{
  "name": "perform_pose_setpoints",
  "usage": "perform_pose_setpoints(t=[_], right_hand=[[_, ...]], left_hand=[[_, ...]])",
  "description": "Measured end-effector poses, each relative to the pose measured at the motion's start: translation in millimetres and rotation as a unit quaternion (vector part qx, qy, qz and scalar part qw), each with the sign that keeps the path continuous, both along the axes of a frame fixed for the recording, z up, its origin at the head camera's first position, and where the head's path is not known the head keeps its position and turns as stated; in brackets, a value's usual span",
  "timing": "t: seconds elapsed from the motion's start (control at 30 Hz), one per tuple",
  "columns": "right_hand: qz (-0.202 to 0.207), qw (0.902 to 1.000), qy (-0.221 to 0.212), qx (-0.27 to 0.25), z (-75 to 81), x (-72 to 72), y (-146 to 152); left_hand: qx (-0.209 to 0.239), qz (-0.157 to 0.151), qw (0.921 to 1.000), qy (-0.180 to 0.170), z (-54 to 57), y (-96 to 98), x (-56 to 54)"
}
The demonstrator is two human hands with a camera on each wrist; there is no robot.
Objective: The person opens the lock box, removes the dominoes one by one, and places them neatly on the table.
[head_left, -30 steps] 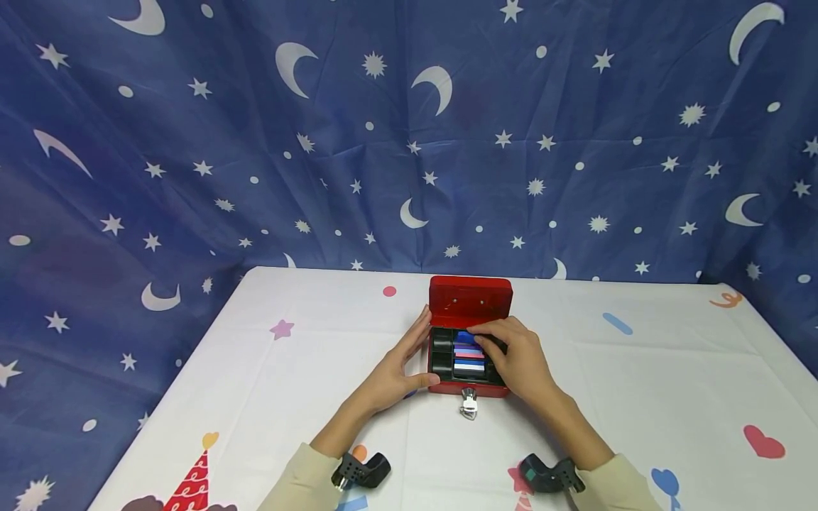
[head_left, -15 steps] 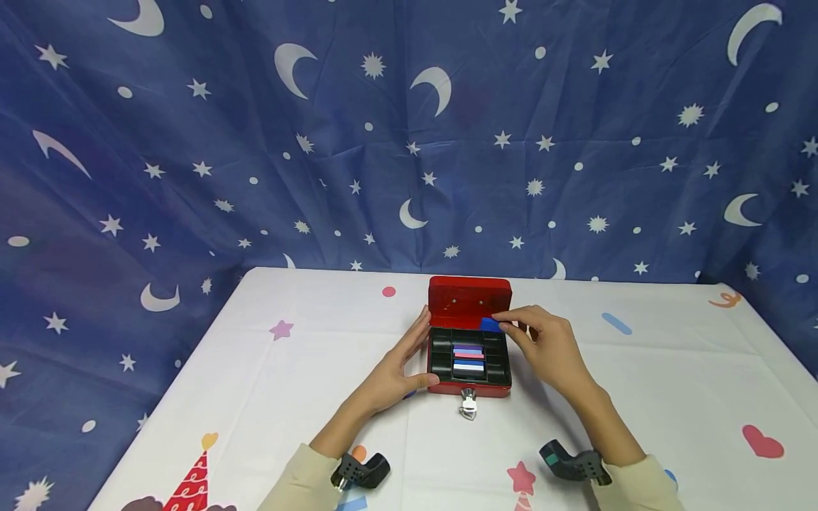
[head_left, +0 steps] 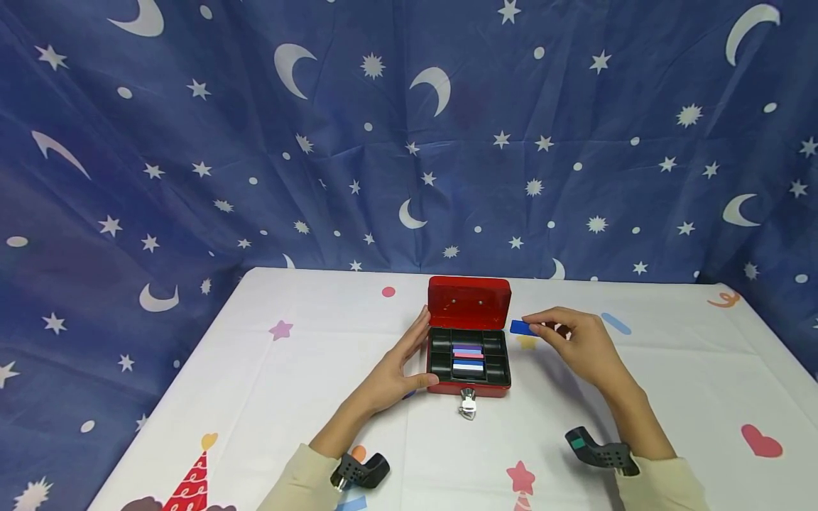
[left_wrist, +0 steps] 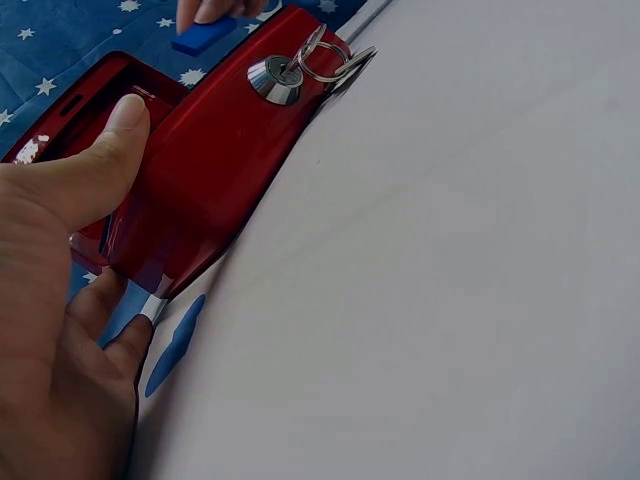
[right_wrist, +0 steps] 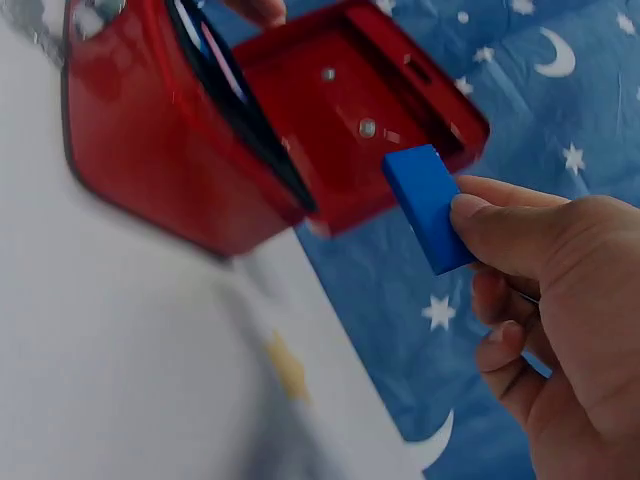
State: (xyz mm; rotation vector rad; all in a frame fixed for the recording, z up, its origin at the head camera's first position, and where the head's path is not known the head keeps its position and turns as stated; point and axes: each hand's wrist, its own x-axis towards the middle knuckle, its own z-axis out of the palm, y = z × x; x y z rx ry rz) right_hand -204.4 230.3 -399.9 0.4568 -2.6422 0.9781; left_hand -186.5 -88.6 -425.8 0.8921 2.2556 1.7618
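Note:
A small red metal cash box (head_left: 469, 389) stands on the table with its lid (head_left: 469, 301) raised. Its black tray (head_left: 441, 360) is divided into compartments, and the middle ones hold several thin coloured blocks (head_left: 469, 356). My left hand (head_left: 390, 380) grips the box's left side, thumb over the front rim, fingers along the side. Right of the lid, my right hand (head_left: 578, 348) pinches a flat blue rectangular block (right_wrist: 430, 208) between thumb and forefinger, above the cloth. The other fingers curl towards the palm, with a sliver of bright blue between them.
Keys on a ring (head_left: 468, 406) hang from the front lock (left_wrist: 275, 80). A white cloth with printed shapes covers the table (head_left: 319, 397). Behind it hangs a blue curtain (head_left: 358, 142) with moons and stars. Each wrist wears a black camera (head_left: 361, 470).
The right hand has lifted the blue block out of the tray's middle compartment and carried it right, past the box's edge. The left hand and box have stayed put.

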Motion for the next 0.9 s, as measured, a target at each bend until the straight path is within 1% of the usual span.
perform_pose_setpoints(t=[0.3,0.47,0.7,0.9], right_hand=[[-0.004,0.9990,-0.043,0.010,-22.9,-6.8,14.4],[-0.017,0.9976,-0.066,0.013,-35.1,-8.7,17.4],[-0.030,0.9966,-0.075,0.019,-50.6,-10.1,17.5],[-0.038,0.9966,-0.071,0.017,-54.9,-10.3,17.0]], left_hand=[[-0.001,0.002,1.0000,0.001,0.1,0.2,0.4],[-0.007,0.006,1.0000,-0.001,1.1,0.4,0.6],[-0.006,0.005,1.0000,-0.001,1.8,0.4,0.9],[0.003,-0.003,1.0000,0.002,1.0,0.2,0.1]])
